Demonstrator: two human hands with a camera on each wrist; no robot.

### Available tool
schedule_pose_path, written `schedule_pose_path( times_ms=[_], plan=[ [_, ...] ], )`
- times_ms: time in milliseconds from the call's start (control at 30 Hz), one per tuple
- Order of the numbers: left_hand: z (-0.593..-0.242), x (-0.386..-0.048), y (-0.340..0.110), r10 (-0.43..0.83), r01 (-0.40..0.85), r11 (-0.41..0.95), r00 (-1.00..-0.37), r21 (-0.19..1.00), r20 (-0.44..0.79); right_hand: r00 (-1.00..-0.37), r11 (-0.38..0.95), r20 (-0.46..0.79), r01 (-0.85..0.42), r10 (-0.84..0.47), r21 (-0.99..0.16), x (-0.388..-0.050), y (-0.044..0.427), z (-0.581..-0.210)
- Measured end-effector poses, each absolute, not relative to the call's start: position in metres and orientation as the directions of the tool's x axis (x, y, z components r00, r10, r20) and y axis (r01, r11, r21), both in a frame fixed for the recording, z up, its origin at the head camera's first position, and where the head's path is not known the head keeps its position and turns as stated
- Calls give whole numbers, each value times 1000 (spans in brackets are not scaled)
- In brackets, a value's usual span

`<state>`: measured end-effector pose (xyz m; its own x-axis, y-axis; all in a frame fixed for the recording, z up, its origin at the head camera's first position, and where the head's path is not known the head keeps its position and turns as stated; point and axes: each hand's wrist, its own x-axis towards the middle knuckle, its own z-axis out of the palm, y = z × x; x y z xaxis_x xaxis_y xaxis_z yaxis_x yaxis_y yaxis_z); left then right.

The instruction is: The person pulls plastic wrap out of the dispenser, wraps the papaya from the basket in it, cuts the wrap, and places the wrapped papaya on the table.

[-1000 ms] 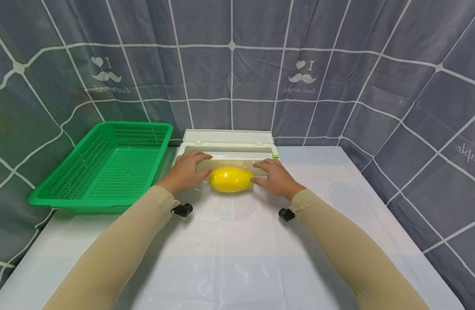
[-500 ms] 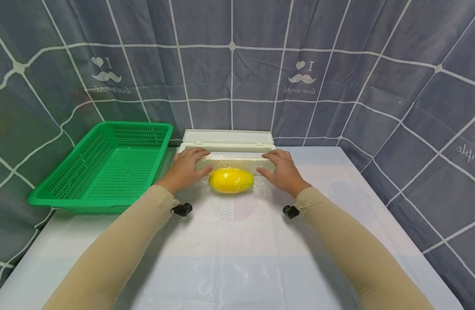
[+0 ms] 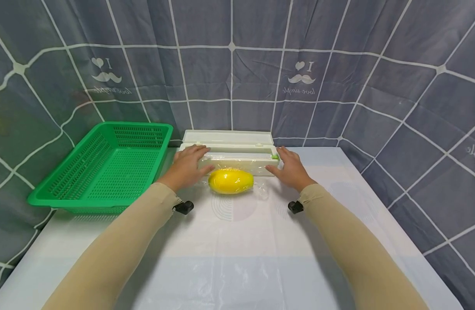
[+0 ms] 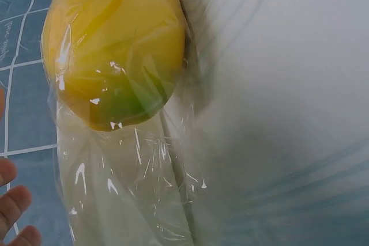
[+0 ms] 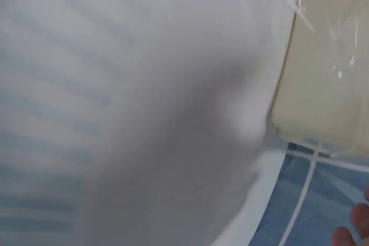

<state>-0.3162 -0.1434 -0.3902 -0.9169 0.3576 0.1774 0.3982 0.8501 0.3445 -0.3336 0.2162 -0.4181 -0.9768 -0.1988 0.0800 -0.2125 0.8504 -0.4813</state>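
Observation:
A yellow oval fruit (image 3: 231, 181), greenish at one end in the left wrist view, lies under clear cling film (image 4: 132, 182) at the front of a white cling film dispenser (image 3: 241, 165). The dispenser's lid (image 3: 228, 137) is raised, and a green slider (image 3: 275, 157) sits at its right end. My left hand (image 3: 185, 168) is at the dispenser's left end, fingers extended, with its thumb tip near the fruit. At the right end is my right hand (image 3: 290, 168), fingers spread and apart from the fruit. Whether either hand touches the film or dispenser is hard to tell.
To the left stands a green perforated basket (image 3: 94, 201). A pale patterned cloth covers the table (image 3: 237, 275). Behind and along the sides hangs a grey checked curtain (image 3: 256, 73), close to the dispenser's back.
My right hand has moved right, away from the fruit to the dispenser's right end, baring the film beside the fruit. My left hand has barely shifted.

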Motion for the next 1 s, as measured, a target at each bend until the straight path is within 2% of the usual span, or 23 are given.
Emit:
schedule_pose_path(
  times_ms=[533, 1000],
  plan=[
    [-385, -322, -130, 378, 402, 850, -915, 341, 137, -986, 814, 19, -149, -168, -562, -350, 217, -428],
    [-379, -331, -104, 416, 424, 848, -904, 317, 96, -990, 829, 3, -121, -143, -546, -354, 212, -431]
  ],
)
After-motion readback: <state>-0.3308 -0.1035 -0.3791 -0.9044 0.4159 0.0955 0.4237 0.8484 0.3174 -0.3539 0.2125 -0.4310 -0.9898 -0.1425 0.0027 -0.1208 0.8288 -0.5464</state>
